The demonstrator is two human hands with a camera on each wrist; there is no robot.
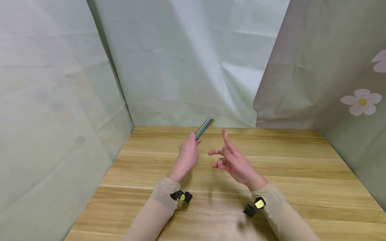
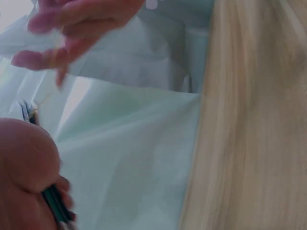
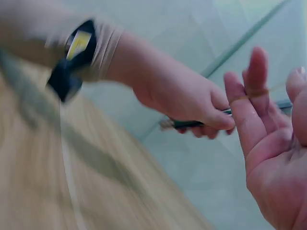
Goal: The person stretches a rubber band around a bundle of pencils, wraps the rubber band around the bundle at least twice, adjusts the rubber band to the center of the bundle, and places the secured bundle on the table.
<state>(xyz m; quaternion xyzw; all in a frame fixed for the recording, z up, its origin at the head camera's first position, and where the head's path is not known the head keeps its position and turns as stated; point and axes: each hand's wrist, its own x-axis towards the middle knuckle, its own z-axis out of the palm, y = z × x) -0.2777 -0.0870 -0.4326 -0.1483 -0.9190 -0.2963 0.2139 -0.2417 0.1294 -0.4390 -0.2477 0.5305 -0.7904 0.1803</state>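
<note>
My left hand [image 1: 188, 153] grips a slim bundle of pencils [image 1: 205, 128] by its lower part, tilted up and to the right above the table. Dark green shafts of the pencils [image 2: 56, 206] show below the thumb in the left wrist view, and the fist hides their middle. Close by on the right, my right hand [image 1: 236, 166] is raised with spread fingers, the index finger pointing up. A thin yellowish rubber band [image 3: 259, 92] loops around its fingers and is stretched between them and the thumb. The band is apart from the pencils in the head view.
Both hands are over a wooden table [image 1: 301, 180]. Pale cloth sheets [image 1: 181, 67] hang behind it and at both sides, with a printed flower [image 1: 362, 101] on the right one. Each wrist wears a small black camera [image 1: 254, 207].
</note>
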